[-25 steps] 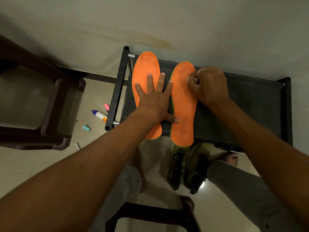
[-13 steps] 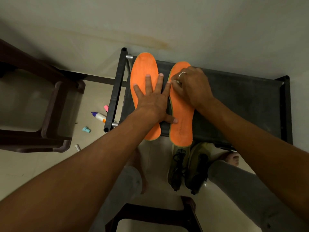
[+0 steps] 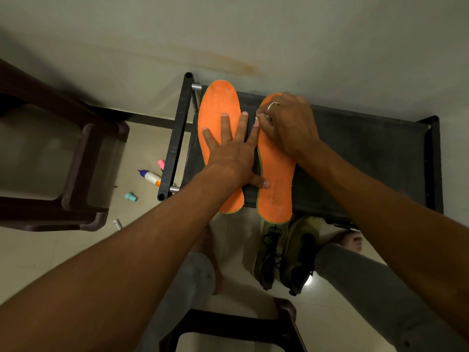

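Fingers [image 3: 224,128] of the left hand [image 3: 232,151] are lying straight and spread, pressing flat on two orange insoles that are sitting side by side on the dark fabric top of a black rack [image 3: 355,153] against the wall. Most of that hand is covering the left insole [image 3: 219,102]. Its index fingertip is reaching the inner edge of the right insole [image 3: 278,179], and its thumb is resting on that insole's heel half.

The right hand [image 3: 289,123] is sitting over the toe half of the right insole with its fingers curled. It is pinching a small white piece [image 3: 256,119] against the insole's inner edge, just beside the left index fingertip. What the piece is cannot be told. A ring [image 3: 272,104] is showing on one finger of the right hand.

Both insoles' heels are hanging slightly over the rack's near edge. Below them, a pair of olive shoes [image 3: 286,252] is standing on the pale floor between the person's grey-trousered legs.

Left of the rack, a white glue bottle [image 3: 151,177] with a blue tip, a pink cap [image 3: 161,163] and a teal cap [image 3: 131,196] are lying on the floor, near a dark brown plastic chair [image 3: 83,174].
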A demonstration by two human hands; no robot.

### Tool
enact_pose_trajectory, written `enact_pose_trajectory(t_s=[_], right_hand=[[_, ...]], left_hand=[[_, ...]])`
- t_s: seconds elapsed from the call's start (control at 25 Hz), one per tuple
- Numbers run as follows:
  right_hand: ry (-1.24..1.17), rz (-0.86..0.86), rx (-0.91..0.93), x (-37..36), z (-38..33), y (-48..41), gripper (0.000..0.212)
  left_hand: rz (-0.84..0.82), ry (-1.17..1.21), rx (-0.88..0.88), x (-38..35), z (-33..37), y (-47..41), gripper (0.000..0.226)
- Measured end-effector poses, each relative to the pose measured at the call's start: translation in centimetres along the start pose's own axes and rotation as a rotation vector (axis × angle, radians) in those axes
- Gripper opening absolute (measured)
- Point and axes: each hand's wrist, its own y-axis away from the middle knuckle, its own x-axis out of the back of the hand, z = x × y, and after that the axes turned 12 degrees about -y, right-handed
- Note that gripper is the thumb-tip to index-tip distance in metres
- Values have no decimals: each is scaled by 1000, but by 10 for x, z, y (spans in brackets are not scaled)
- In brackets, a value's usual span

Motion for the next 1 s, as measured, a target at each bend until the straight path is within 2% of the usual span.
enact_pose_trajectory(t_s=[0.08, 0.2, 0.32, 0.4, 0.52, 0.64, 0.76, 0.88, 1.0], right_hand=[[-2, 35, -57, 3, -1, -4, 34], [40, 2, 26, 0, -1, -4, 33], [68, 36, -27, 3, -2, -7, 32], [65, 37, 15, 3, 1, 0, 28], [42, 39, -51, 5, 4, 5, 30], [43, -17, 33, 4, 6, 15, 31], [-4, 17, -79, 10, 10, 18, 30], [-17, -39, 6, 8, 12, 28, 31], [-95, 14, -140, 14, 17, 29, 29]], left_hand=[[0, 7, -1, 0, 0, 0, 144], [-1, 3, 1, -1, -1, 0, 144], [-1, 14, -3, -1, 0, 0, 144], [-4, 9, -1, -2, 0, 0, 144], [-4, 15, -3, -2, -1, 0, 144], [-9, 15, -2, -1, -1, 0, 144], [-14, 18, -4, -1, -1, 0, 143], [-8, 15, -3, 0, -2, 1, 142], [-12, 30, -8, -1, -1, 0, 143]])
